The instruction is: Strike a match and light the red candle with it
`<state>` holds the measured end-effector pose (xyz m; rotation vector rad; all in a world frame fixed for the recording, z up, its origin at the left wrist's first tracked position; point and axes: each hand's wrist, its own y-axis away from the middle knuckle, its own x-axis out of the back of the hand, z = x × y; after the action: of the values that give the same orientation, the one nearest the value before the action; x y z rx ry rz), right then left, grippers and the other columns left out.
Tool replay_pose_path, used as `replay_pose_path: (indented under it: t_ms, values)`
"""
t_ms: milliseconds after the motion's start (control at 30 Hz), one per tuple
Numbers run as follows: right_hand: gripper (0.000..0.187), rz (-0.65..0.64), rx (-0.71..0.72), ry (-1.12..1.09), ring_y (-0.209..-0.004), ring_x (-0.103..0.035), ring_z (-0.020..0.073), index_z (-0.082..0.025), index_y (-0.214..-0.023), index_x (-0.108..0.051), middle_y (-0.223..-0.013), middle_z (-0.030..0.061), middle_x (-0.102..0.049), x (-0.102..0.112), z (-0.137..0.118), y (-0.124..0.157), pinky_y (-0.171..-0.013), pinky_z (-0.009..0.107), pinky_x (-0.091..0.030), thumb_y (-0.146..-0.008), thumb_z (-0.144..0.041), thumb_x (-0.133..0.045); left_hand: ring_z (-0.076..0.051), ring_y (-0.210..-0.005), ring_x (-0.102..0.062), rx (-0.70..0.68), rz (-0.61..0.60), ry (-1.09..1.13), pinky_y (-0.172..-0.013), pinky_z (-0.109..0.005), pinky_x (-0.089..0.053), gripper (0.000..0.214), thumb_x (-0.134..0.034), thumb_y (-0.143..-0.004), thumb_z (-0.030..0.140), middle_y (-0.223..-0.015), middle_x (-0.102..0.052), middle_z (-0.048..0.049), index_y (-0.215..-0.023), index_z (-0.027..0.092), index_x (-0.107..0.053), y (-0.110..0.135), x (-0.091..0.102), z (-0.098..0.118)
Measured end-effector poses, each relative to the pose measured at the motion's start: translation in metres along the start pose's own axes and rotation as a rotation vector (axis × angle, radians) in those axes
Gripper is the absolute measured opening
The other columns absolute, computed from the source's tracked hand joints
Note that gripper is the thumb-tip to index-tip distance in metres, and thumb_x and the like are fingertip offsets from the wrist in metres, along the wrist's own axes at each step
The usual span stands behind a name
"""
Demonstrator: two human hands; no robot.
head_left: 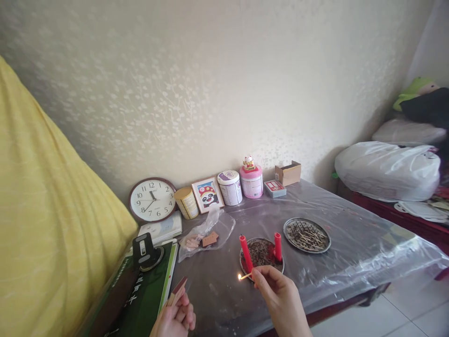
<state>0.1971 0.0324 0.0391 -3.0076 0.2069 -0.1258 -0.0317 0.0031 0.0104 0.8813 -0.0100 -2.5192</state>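
A burning match [245, 276] is pinched between the thumb and fingers of my right hand [277, 292], its small flame pointing left. Just behind it, a red candle [246, 252] leans slightly on a round metal plate [242, 260] with dark residue. Another red candle [278, 246] stands at the plate's right side. I see no flame on either wick. Closed around a matchbox [177, 291], my left hand [175, 318] is low in the view, beside a green flat box [140, 299].
A second plate [329, 245] holds many used matches. A plastic bag [224, 229] with small boxes lies left of the candles. Along the wall stand a clock [153, 199], tins [229, 188], a framed panda picture [207, 195], a card deck [275, 188] and a cardboard box [288, 173].
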Motion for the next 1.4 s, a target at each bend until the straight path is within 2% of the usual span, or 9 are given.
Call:
replay_pose_path:
  t_ms: [100,267,600,1000,1400]
  values:
    - [0.039,0.000,-0.003,0.000,-0.057,-0.049,0.0156,-0.018,-0.069,-0.066,-0.060,0.0003,-0.055,0.001,-0.001,0.001,-0.053,0.023,-0.037,-0.080,-0.055,-0.058,-0.014,-0.044,-0.047,0.025,-0.017,-0.024,-0.038,-0.028,-0.038,0.049,-0.083,-0.043,0.053,-0.059,-0.060,-0.0028,-0.076,0.018,-0.077,-0.003,0.002,0.001]
    - [0.040,-0.023,-0.021,-0.004,-0.057,-0.046,0.0150,-0.018,-0.070,-0.064,-0.061,-0.0002,-0.053,0.002,-0.002,0.001,-0.053,0.024,-0.034,-0.081,-0.056,-0.057,-0.014,-0.045,-0.048,0.005,-0.031,-0.024,-0.039,-0.028,-0.040,0.046,-0.080,-0.049,0.054,-0.061,-0.060,-0.0035,-0.078,0.018,-0.077,-0.004,0.006,0.001]
    - [0.042,-0.014,-0.027,-0.034,-0.051,-0.035,0.0120,-0.018,-0.066,-0.060,-0.057,-0.0028,-0.044,0.002,-0.004,0.002,-0.047,0.023,-0.027,-0.079,-0.058,-0.057,-0.014,-0.045,-0.047,0.003,-0.036,-0.024,-0.038,-0.028,-0.038,0.046,-0.081,-0.049,0.053,-0.061,-0.060,-0.0034,-0.079,0.018,-0.077,-0.003,0.003,-0.001]
    - [0.039,0.054,0.097,0.121,-0.055,-0.048,0.0148,-0.019,-0.066,-0.063,-0.058,0.0001,-0.054,0.005,-0.003,-0.001,-0.050,0.022,-0.038,-0.084,-0.052,-0.056,-0.015,-0.045,-0.048,0.004,-0.039,-0.049,-0.038,-0.029,-0.040,0.047,-0.080,-0.048,0.055,-0.061,-0.061,-0.0042,-0.076,0.018,-0.077,-0.006,0.005,-0.003]
    - [0.030,0.007,0.208,0.180,-0.061,-0.056,0.0161,-0.021,-0.074,-0.064,-0.069,0.0012,-0.065,0.003,-0.008,-0.010,-0.058,0.023,-0.042,-0.089,-0.045,-0.053,-0.014,-0.044,-0.045,0.014,-0.011,-0.077,-0.038,-0.028,-0.037,0.048,-0.080,-0.046,0.057,-0.060,-0.058,-0.0030,-0.074,0.019,-0.076,-0.008,0.002,-0.002]
